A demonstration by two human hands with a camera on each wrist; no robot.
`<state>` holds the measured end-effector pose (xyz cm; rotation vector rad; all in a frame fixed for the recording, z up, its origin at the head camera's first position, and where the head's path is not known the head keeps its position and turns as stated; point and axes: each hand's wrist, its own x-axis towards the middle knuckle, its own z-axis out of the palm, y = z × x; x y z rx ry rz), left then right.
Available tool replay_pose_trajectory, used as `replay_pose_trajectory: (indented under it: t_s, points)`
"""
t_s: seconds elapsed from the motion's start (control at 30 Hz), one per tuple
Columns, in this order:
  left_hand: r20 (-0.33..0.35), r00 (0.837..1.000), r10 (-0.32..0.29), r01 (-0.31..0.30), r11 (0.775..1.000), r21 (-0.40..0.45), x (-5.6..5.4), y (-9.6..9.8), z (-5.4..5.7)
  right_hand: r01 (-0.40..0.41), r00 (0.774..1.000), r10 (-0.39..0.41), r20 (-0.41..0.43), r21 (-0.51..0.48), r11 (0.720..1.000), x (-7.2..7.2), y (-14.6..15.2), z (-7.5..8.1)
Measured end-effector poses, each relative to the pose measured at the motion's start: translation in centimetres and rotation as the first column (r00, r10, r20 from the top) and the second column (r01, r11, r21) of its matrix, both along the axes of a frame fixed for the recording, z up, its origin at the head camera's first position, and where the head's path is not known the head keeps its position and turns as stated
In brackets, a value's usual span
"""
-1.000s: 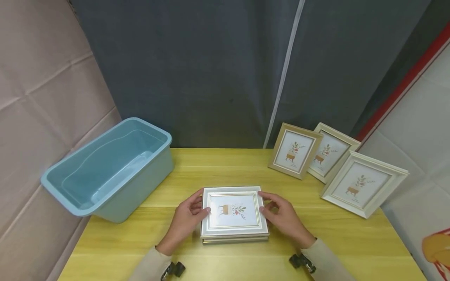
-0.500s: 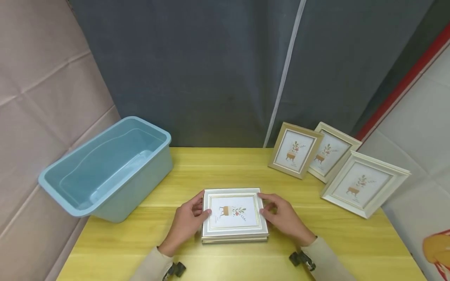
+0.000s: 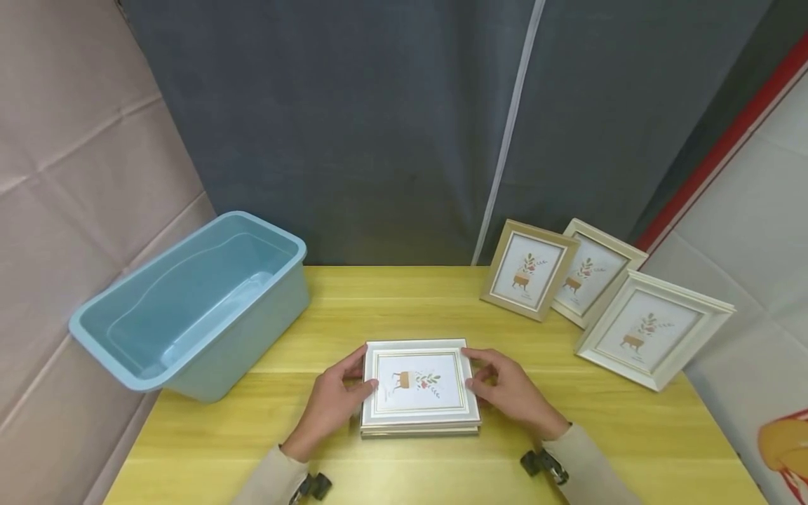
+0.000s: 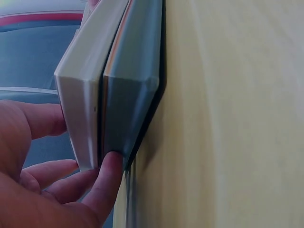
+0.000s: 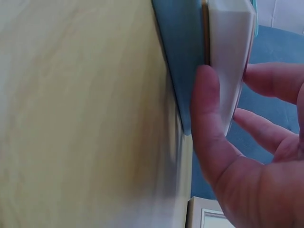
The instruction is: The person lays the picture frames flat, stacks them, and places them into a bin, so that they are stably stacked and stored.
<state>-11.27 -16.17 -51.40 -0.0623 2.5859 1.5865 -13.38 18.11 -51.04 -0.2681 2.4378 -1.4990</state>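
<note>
Two picture frames lie stacked flat on the table's near middle. On top is a white-silver picture frame (image 3: 419,415) with gold lines, its plant-pot print turned sideways. Only the edge of the lower picture frame (image 3: 419,433) shows in the head view; its side looks blue-grey in the left wrist view. My left hand (image 3: 334,400) grips the stack's left side, thumb on the upper frame's border, with one finger touching the lower frame (image 4: 130,85). Opposite, my right hand (image 3: 514,393) holds the right side likewise, one finger reaching across both edges in the right wrist view.
A blue plastic tub (image 3: 221,351) stands at the table's left; no contents show inside. Three picture frames stand at the right: a tan one (image 3: 494,284), a cream one (image 3: 621,245) partly behind it, and a white one (image 3: 688,301) nearer. A dark curtain (image 3: 341,140) hangs behind.
The upper frame has settled slightly lower and lies more nearly in line with the lower one. Both hands keep their hold on the sides with hardly any movement.
</note>
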Motion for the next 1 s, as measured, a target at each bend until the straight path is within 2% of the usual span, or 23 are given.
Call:
replay_pose_trajectory:
  t_s: [0.37,0.47,0.63,0.73,0.83,1.0]
  points:
    - [0.002,1.0,0.0,0.0,1.0,-0.009,0.4,-0.1,-0.1,-0.028,0.999,0.029,0.017,-0.041,0.999,0.3,0.1,0.3]
    - [-0.002,1.0,0.003,-0.003,1.0,-0.007,0.4,-0.2,0.0,-0.023,0.999,0.025,0.028,-0.074,0.997,0.3,0.4,0.4]
    - [-0.006,1.0,-0.002,0.002,1.0,-0.005,0.4,-0.4,-0.1,-0.001,1.0,0.002,0.004,-0.074,0.997,0.3,1.2,1.1]
    - [-0.003,1.0,-0.005,0.005,1.0,-0.008,0.4,-0.4,-0.1,0.015,0.999,-0.018,-0.045,-0.053,0.998,0.3,1.9,1.9]
    - [-0.005,1.0,-0.009,0.009,1.0,-0.01,0.4,-0.4,-0.1,0.04,0.989,-0.041,-0.142,-0.007,0.999,0.2,2.6,2.6]
    - [-0.006,1.0,-0.014,0.014,1.0,-0.006,0.4,-0.3,-0.1,0.076,0.94,-0.055,-0.337,0.048,0.996,0.2,4.1,3.6]
